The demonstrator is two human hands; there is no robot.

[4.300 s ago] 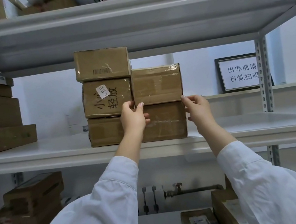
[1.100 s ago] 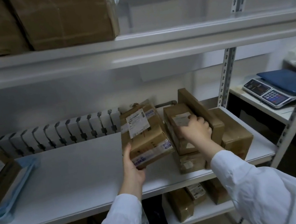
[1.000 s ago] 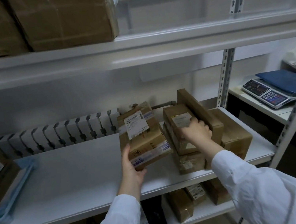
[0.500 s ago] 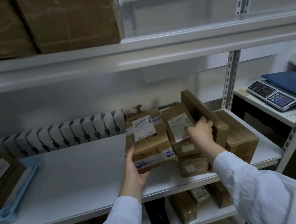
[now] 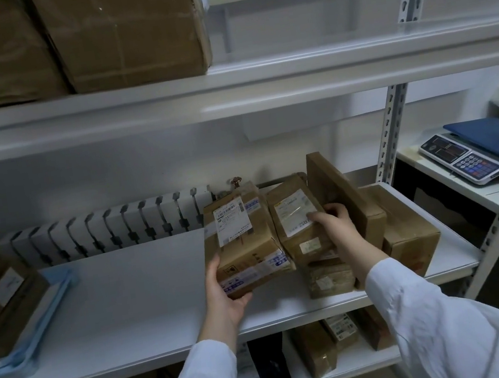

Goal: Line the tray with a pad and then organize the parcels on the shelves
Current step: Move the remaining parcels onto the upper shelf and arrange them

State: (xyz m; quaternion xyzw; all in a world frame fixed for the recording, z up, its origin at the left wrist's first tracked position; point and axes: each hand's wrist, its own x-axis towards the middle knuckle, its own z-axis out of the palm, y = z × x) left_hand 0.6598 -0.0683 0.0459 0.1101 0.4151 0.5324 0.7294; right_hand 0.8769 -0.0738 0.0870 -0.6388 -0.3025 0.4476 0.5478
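blue-taped parcel (image 5: 243, 244) now closer beside white-labelled neighbour parcel (image 5: 294, 214)

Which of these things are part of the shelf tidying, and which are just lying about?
In the job: left hand, tilted parcel, right hand, stacked parcel, shelf, blue-padded tray.
Lying about: weighing scale, radiator.

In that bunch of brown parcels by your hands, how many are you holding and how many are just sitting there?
Held parcels: 2 (blue-taped parcel in the left hand, stacked parcel in the right hand)
Unheld parcels: 3 (small parcel underneath, tilted flat parcel, large parcel)
Total: 5
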